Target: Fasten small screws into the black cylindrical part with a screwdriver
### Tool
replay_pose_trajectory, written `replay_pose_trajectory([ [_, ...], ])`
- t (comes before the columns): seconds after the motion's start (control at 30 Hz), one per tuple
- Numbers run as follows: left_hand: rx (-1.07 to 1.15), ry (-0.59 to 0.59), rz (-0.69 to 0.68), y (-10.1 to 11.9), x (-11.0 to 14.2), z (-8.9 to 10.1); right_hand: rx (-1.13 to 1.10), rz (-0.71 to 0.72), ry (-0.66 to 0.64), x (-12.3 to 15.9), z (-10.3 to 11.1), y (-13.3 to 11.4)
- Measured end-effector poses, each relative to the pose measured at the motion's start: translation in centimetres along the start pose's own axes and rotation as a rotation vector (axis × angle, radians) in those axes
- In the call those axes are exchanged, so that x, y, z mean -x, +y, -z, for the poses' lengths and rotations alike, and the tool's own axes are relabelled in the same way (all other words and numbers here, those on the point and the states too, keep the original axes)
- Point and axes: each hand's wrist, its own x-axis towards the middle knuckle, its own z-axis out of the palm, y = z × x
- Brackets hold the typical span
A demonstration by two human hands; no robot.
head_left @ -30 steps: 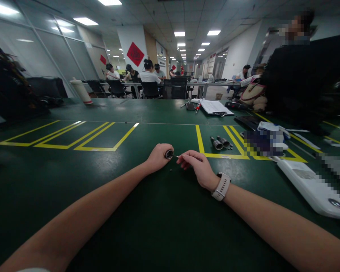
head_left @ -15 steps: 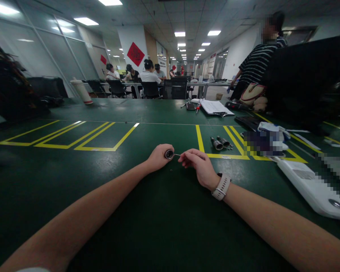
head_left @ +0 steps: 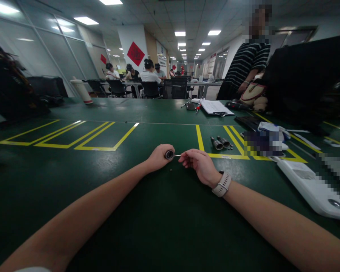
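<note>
Most of a metal cylinder (head_left: 169,154) is hidden inside the gripping left hand (head_left: 159,156), mid-frame; just right, the right hand (head_left: 200,164) pinches a thin rod (head_left: 177,155).

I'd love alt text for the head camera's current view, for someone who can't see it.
A person's left hand grips a round-ended metal part while the right hand pinches a thin rod pointed at it, at a green table. Two more metal parts lie inside a yellow-taped outline ahead to the right, with papers farther back.
</note>
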Motion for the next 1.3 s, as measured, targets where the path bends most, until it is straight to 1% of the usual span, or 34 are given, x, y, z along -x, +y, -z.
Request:
replay_pose_trajectory([
  [0.13, 0.116, -0.026, 0.016, -0.2, 0.0, -0.1, -0.02, -0.01, -0.02, -0.1, 0.0, 0.0],
  [0.23, 0.129, -0.018, 0.024, -0.3, 0.0, -0.1, 0.007, 0.041, -0.013, 0.0, 0.1, 0.4],
  [0.4, 0.042, 0.019, 0.031, -0.2, -0.1, -0.1, 0.162, 0.189, 0.01, 0.3, -0.1, 1.0],
  [0.5, -0.036, 0.006, 0.037, -0.2, -0.1, -0.1, 0.241, 0.2, 0.016, 0.4, -0.3, 1.0],
  [0.57, -0.067, -0.001, 0.039, -0.1, -0.1, -0.1, 0.248, 0.182, 0.019, 0.5, -0.4, 0.8],
  [0.73, -0.054, 0.016, 0.027, 0.0, -0.1, -0.1, 0.12, 0.108, 0.006, 0.3, -0.2, 0.4],
  [0.83, 0.029, 0.039, 0.032, -0.2, 0.0, -0.2, 0.026, 0.039, 0.009, 0.2, -0.1, 0.1],
  [0.97, 0.15, 0.031, 0.017, -0.4, 0.0, -0.2, -0.014, -0.007, 0.007, 0.2, -0.2, -0.2],
  [1.13, 0.162, 0.013, 0.016, -0.3, 0.0, -0.2, -0.04, 0.008, -0.008, 0.0, 0.0, 0.2],
  [1.3, 0.098, -0.007, 0.005, -0.1, 0.0, 0.0, -0.067, 0.085, 0.024, -0.1, 0.3, 0.6],
])
